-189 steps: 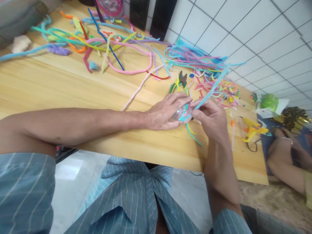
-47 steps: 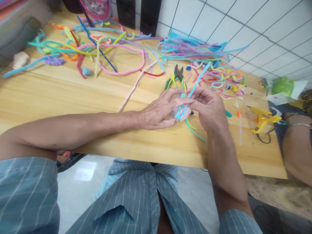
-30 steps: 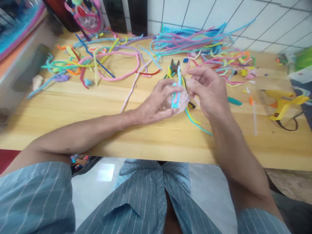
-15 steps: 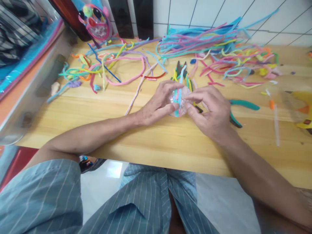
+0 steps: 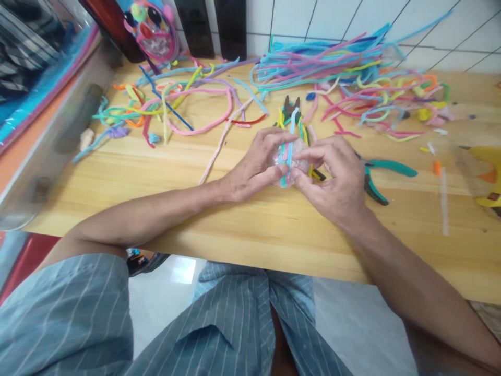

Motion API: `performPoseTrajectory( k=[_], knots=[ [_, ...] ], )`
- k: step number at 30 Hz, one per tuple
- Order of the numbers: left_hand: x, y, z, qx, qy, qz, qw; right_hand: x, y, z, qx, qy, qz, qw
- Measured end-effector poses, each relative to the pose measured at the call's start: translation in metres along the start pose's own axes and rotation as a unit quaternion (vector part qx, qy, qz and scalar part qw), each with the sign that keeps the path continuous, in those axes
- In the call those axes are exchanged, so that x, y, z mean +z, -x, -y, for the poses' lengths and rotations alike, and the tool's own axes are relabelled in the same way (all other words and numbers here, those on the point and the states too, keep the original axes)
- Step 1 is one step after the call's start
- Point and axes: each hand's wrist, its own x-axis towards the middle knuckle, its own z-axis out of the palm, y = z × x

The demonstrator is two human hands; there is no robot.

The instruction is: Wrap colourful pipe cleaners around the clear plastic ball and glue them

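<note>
Between my hands is a clear, rounded plastic piece point(image 5: 301, 150), its exact kind hard to make out. Light blue, pink and teal pipe cleaner strips run across it, and one light blue pipe cleaner point(image 5: 293, 121) sticks up past its far edge. My left hand point(image 5: 256, 164) grips the left side, thumb in front and fingers behind, pressing near the strips. At the right side, my right hand point(image 5: 336, 175) has its thumb and forefinger closed on the clear piece. Dark-jawed pliers point(image 5: 291, 107) with green and yellow handles lie just behind, partly hidden.
Teal-handled pliers point(image 5: 393, 167) lie beside my right hand. A bundle of pipe cleaners point(image 5: 317, 62) lies at the back, with loose pieces point(image 5: 195, 133) to the left. A glue stick point(image 5: 443, 201) and yellow tool point(image 5: 487, 172) are at right; a decorated figure point(image 5: 154, 36) stands back left.
My right hand has shifted slightly left along the clear piece, and more of the teal-handled pliers shows. My left hand keeps its grip almost unmoved.
</note>
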Motion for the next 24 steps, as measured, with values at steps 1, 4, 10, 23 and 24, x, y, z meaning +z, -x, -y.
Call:
performPoseTrajectory(
  k=[1,4,10,23,24],
  knots=[
    [0.000,0.000,0.000,0.001,0.000,0.002,1.000,0.001,0.000,0.000,-0.011,0.017,-0.005,1.000],
    [0.001,0.000,0.001,0.006,0.001,0.000,1.000,0.002,0.000,0.001,-0.027,0.037,-0.006,0.999],
    [0.000,-0.002,-0.002,-0.005,0.008,0.000,1.000,0.001,-0.001,0.003,-0.007,0.021,0.002,1.000],
    [-0.001,-0.001,-0.008,-0.043,0.003,-0.010,0.999,-0.025,-0.008,-0.005,0.093,-0.003,-0.011,0.996],
    [-0.002,0.000,-0.008,-0.038,-0.001,-0.012,0.999,-0.031,-0.009,-0.008,0.112,0.002,-0.015,0.994]
  ],
)
